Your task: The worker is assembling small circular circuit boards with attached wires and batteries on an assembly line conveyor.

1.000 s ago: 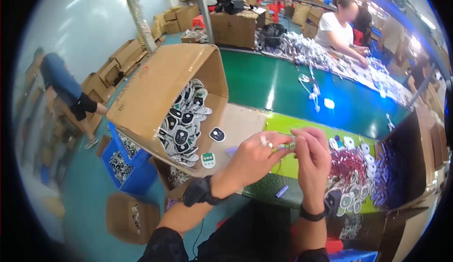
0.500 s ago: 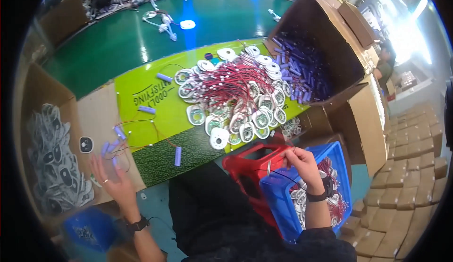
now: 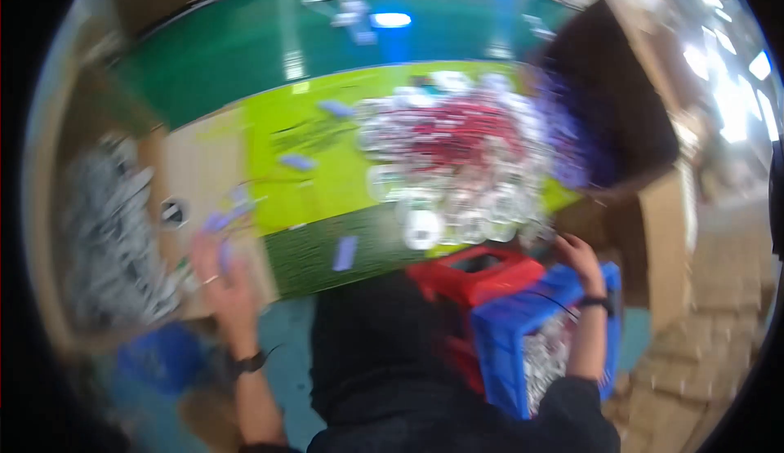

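The view is smeared by motion. My left hand [image 3: 229, 286] lies on the cardboard sheet [image 3: 204, 163] at the left, its fingers stretched out beside several purple cylindrical cells [image 3: 224, 253] with thin wires. A small white plate with a dark face [image 3: 173, 213] lies just beyond it. My right hand [image 3: 580, 259] is over the far edge of the blue crate [image 3: 498, 347], fingers curled together; what they hold, if anything, is too blurred to name. A heap of round white parts with red wires [image 3: 457, 147] covers the right part of the green-yellow mat [image 3: 286, 192].
A carton of flat white plates [image 3: 114, 233] stands at the left. On the right, a tilted carton [image 3: 629, 86] spills purple cells. A red plastic stool [image 3: 478, 273] stands against the blue crate. Beyond the mat runs a green belt [image 3: 237, 45]; stacked brown cartons [image 3: 694, 371] fill the lower right.
The whole view has shifted and blurred. My right hand has moved away from me and rightward, from above the crate's near-left side to its far edge. My left hand stays by the purple cells.
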